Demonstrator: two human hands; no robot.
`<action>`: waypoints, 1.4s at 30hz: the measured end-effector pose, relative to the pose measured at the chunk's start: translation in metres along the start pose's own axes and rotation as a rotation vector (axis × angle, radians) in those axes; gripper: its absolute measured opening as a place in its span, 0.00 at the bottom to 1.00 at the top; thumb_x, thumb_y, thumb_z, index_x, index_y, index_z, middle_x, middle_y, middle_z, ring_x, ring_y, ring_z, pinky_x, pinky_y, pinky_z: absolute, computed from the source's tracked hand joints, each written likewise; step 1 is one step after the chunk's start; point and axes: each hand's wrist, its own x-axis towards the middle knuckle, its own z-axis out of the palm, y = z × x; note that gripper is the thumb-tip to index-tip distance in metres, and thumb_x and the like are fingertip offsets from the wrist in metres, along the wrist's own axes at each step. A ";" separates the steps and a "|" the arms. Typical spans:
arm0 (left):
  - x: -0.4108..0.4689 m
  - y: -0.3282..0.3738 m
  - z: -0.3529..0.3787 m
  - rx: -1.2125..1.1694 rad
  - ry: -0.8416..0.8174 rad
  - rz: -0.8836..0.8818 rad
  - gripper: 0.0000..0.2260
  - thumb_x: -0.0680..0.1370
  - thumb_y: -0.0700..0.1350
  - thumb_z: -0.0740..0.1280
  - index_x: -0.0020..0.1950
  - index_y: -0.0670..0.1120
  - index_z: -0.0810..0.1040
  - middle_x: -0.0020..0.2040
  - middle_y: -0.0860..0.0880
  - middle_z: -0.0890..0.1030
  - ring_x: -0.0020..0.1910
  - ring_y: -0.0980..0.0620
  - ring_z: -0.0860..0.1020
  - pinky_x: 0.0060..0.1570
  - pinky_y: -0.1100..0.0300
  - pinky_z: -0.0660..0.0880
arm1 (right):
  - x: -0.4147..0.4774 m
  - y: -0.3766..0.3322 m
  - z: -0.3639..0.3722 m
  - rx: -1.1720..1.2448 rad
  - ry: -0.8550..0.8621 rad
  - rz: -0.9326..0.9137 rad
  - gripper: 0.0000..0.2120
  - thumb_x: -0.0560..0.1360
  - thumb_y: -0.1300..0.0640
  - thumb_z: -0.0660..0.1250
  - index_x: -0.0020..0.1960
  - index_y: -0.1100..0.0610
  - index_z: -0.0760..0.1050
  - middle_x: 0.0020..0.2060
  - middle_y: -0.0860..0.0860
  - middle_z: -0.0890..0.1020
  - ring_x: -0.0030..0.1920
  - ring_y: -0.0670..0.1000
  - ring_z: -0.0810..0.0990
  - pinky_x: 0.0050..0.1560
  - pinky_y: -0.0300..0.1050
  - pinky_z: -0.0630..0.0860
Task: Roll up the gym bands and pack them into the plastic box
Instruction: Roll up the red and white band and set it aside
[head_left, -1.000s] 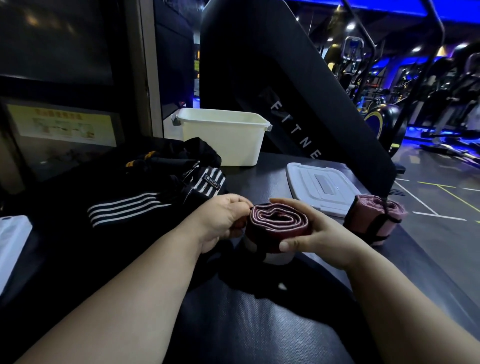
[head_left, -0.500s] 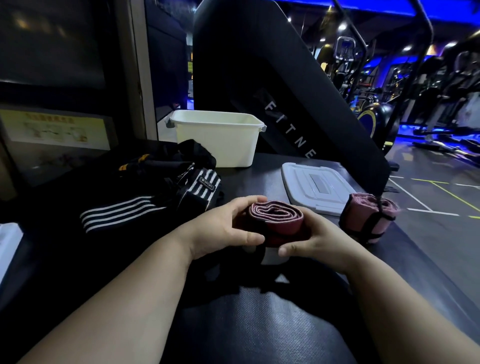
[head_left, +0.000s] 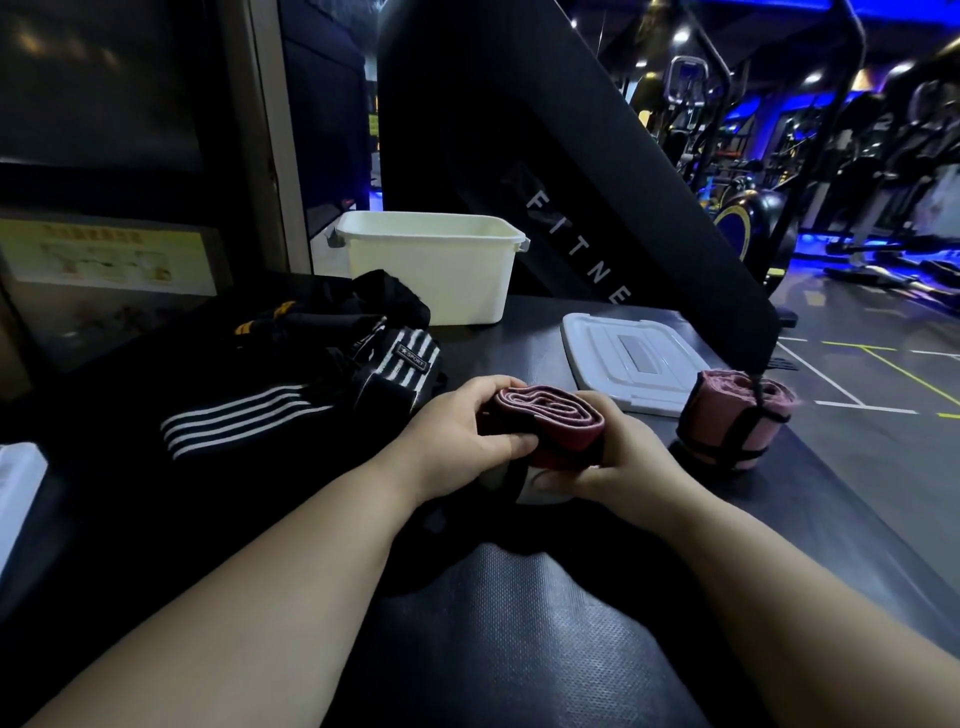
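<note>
Now both hands are wrapped round one maroon band (head_left: 550, 421), wound into a flat coil and held just above the dark table (head_left: 519, 634). The left hand (head_left: 457, 436) grips its left end with the thumb across the near side. The right hand (head_left: 623, 462) cups the right end, fingers curled under it. A dark strap (head_left: 511, 480) and something pale hang below the coil; what they are is hard to tell.

The step in hand looks like finishing and securing this roll. To do it well, squeeze evenly from both ends so the layers stay flush and the loose tail cannot spring out. If the strap is meant to bind it, one hand should pin the coil while the other wraps.

A pink roll (head_left: 737, 421), already tied, stands to the right beside the white lid (head_left: 634, 358). The box (head_left: 431, 270) sits open at the far side of the table, well apart from the hands. Black striped bands (head_left: 249, 415) lie unrolled on the left, so much of the job seems to remain.
</note>
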 end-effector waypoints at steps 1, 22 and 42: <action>0.000 -0.001 -0.001 -0.005 -0.008 -0.005 0.21 0.68 0.50 0.75 0.57 0.62 0.74 0.56 0.57 0.82 0.57 0.60 0.79 0.64 0.57 0.73 | -0.001 -0.001 0.001 -0.004 0.011 -0.005 0.31 0.59 0.61 0.83 0.53 0.41 0.71 0.48 0.39 0.82 0.49 0.33 0.79 0.50 0.31 0.72; -0.003 0.001 0.003 -0.482 -0.048 -0.102 0.24 0.71 0.47 0.71 0.65 0.47 0.71 0.56 0.50 0.77 0.51 0.60 0.78 0.51 0.67 0.74 | 0.002 -0.001 -0.008 0.443 -0.086 0.059 0.24 0.69 0.52 0.76 0.62 0.54 0.75 0.49 0.46 0.85 0.49 0.42 0.82 0.49 0.35 0.76; 0.000 0.005 0.008 -0.679 -0.066 -0.163 0.18 0.71 0.53 0.67 0.60 0.52 0.75 0.53 0.44 0.78 0.50 0.45 0.77 0.50 0.47 0.74 | -0.007 -0.016 -0.005 0.415 0.104 -0.084 0.31 0.61 0.65 0.70 0.59 0.41 0.74 0.50 0.50 0.82 0.43 0.48 0.80 0.44 0.43 0.79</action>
